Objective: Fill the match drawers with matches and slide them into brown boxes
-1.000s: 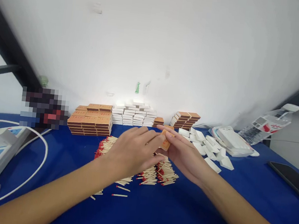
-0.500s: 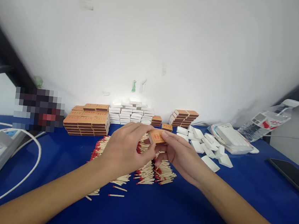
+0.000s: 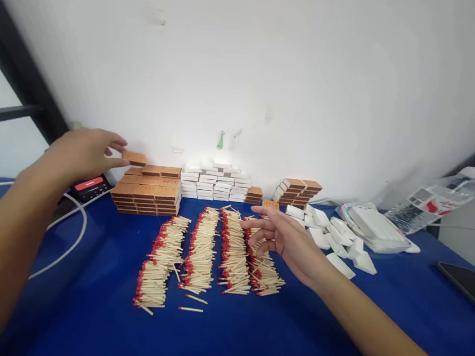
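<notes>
At the left, my left hand (image 3: 87,154) has its thumb and fingers at the near end of an orange matchbox (image 3: 135,158). That box is at the top of a stack of orange matchboxes (image 3: 146,192); whether it rests there fully I cannot tell. My right hand (image 3: 284,237) hangs with fingers apart and nothing in them. Beneath it lies the rightmost row of red-tipped matches (image 3: 265,274), partly hidden by the fingers. More match rows (image 3: 200,250) spread to its left, with two single matches (image 3: 191,309) in front.
White matchbox trays (image 3: 215,184) are stacked against the wall. A smaller matchbox stack (image 3: 298,191) stands right of them. Loose white trays (image 3: 335,236), a plastic packet (image 3: 375,223), a tilted bottle (image 3: 434,201) and a dark phone (image 3: 470,287) lie at the right. A white cable (image 3: 81,229) curves at the left.
My left hand has carried the matchbox from the middle to the left stack. My right hand has let go of it and stays over the matches.
</notes>
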The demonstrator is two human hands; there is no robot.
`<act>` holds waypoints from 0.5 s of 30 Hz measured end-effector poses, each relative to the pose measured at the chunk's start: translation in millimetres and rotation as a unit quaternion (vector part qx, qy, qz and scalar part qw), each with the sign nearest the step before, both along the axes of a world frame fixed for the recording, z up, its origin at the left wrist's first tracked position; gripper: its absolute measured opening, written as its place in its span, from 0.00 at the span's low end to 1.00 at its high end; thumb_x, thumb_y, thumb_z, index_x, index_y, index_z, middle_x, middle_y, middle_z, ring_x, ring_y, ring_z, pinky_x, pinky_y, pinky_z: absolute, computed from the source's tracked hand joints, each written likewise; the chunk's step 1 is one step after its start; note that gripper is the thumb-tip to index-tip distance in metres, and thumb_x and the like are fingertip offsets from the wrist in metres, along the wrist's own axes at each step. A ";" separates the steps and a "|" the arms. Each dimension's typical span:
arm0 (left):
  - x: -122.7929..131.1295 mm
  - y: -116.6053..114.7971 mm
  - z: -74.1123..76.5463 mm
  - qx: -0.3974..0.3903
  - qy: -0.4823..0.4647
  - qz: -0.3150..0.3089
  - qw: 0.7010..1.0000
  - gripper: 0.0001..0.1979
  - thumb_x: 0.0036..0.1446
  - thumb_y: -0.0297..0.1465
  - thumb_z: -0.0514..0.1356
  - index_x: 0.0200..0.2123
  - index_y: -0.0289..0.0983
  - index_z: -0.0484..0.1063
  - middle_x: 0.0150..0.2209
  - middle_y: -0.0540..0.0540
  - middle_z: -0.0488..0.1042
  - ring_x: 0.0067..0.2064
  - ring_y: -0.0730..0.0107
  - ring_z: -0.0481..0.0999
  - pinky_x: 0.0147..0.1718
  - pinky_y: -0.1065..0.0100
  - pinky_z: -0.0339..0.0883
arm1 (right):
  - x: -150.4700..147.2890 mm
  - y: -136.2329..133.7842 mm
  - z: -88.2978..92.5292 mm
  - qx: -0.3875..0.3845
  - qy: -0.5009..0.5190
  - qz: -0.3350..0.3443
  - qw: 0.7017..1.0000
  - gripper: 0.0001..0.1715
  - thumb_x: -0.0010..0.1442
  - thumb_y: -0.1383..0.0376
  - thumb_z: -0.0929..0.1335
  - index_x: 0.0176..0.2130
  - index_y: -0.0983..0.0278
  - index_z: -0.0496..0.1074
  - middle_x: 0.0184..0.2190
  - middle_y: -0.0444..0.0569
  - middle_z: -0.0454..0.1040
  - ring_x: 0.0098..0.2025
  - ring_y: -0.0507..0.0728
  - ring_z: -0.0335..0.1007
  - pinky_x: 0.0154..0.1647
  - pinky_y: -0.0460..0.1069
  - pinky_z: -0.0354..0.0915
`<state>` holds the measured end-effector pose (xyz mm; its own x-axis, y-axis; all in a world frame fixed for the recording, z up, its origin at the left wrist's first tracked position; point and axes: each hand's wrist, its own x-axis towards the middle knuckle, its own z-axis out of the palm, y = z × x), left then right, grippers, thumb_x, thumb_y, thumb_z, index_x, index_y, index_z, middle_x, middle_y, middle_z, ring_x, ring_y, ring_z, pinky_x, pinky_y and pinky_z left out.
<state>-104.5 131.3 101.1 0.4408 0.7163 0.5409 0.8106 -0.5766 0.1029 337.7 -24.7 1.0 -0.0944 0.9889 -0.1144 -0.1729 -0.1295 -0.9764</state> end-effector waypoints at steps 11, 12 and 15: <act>-18.9 23.6 -45.2 -0.063 0.045 0.033 0.996 0.42 0.56 0.68 0.57 0.46 0.34 0.78 0.29 0.52 0.85 0.26 0.69 0.81 0.25 0.69 0.66 | 6.7 8.1 -10.6 0.011 -0.022 0.000 1.000 0.21 0.69 0.50 0.70 0.52 0.61 0.75 0.50 0.57 0.82 0.35 0.56 0.78 0.30 0.49 0.73; -17.9 24.6 -46.7 -0.054 0.042 0.040 0.997 0.40 0.55 0.68 0.58 0.43 0.35 0.79 0.26 0.55 0.83 0.24 0.71 0.79 0.24 0.69 0.63 | 7.3 8.7 -10.9 0.013 -0.027 0.006 1.000 0.20 0.69 0.50 0.70 0.51 0.61 0.75 0.50 0.57 0.82 0.35 0.55 0.78 0.31 0.49 0.73; -15.1 25.8 -48.4 -0.041 0.036 0.070 0.996 0.36 0.53 0.66 0.62 0.39 0.37 0.78 0.20 0.60 0.79 0.21 0.75 0.74 0.25 0.69 0.58 | 9.7 10.0 -12.0 0.018 -0.040 0.022 0.999 0.20 0.69 0.50 0.70 0.49 0.62 0.76 0.50 0.56 0.81 0.36 0.55 0.78 0.32 0.49 0.74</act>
<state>-119.6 157.2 52.7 0.3688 0.8140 0.4488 0.8892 -0.4496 0.0847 347.3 -14.7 -11.0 -0.1288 0.9877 -0.0883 -0.0891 -0.1003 -0.9910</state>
